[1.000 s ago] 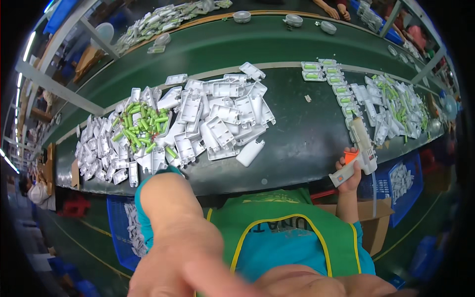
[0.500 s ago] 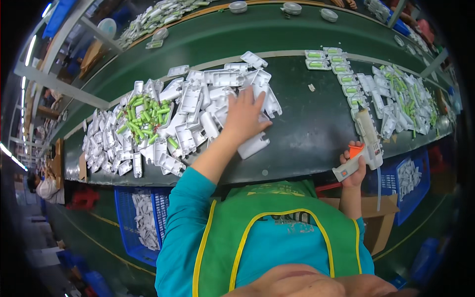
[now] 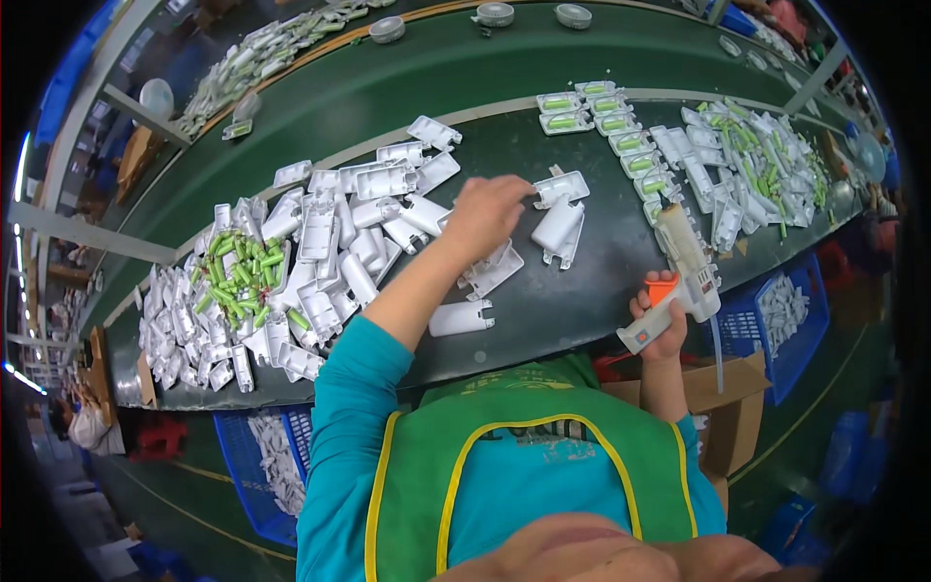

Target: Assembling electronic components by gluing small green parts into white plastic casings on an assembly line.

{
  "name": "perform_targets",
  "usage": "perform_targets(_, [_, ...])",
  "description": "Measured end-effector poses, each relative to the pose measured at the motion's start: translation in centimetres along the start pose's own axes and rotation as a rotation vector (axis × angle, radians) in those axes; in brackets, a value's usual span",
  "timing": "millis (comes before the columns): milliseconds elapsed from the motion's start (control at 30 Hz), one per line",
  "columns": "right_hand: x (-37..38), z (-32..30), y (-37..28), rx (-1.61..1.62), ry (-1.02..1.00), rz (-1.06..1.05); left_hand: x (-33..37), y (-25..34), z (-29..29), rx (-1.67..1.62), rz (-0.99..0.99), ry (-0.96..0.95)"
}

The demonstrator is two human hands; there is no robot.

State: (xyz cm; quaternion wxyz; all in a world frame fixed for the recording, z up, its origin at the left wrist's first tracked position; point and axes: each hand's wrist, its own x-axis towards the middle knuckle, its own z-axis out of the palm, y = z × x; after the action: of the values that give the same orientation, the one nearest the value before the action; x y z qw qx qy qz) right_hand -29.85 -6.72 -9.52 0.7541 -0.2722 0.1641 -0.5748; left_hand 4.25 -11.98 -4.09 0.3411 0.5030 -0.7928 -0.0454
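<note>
My left hand reaches over the bench, its fingers drawn together at the left edge of a white plastic shell. Whether that shell is lifted I cannot tell. More white shells lie just in front of it, and others are beneath and beside my wrist. In my right hand is a white glue gun with an orange trigger, its nozzle pointing away from me; a clear glue stick hangs from its back. Beyond the nozzle runs a row of shells holding green cylindrical cells.
A heap of white shells with green cells covers the bench's left. Another mixed pile lies at right. Round white parts sit on the green belt behind. Blue crates and a cardboard box stand below the bench.
My left hand has swept right from the heap, its spread fingers coming together. Several white shells have shifted right with it. My right hand still holds the glue gun; the whole view has shifted a little.
</note>
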Motion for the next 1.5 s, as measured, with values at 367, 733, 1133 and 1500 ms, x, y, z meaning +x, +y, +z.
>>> perform_targets(367, [0.0,0.4,0.0,0.027,0.014,-0.010,4.2,1.4,2.9,0.069,0.049,-0.514])
perform_targets(733, [0.2,0.5,-0.1,0.032,-0.020,-0.003,2.0,5.4,2.8,0.016,-0.099,-0.472])
perform_targets(1133, [0.1,0.4,0.0,0.041,-0.019,0.003,10.7,-2.4,1.1,0.063,-0.048,-0.418])
perform_targets(1500, [0.4,0.6,-0.2,0.028,0.016,0.013,10.0,-4.6,3.5,0.110,0.313,-0.615])
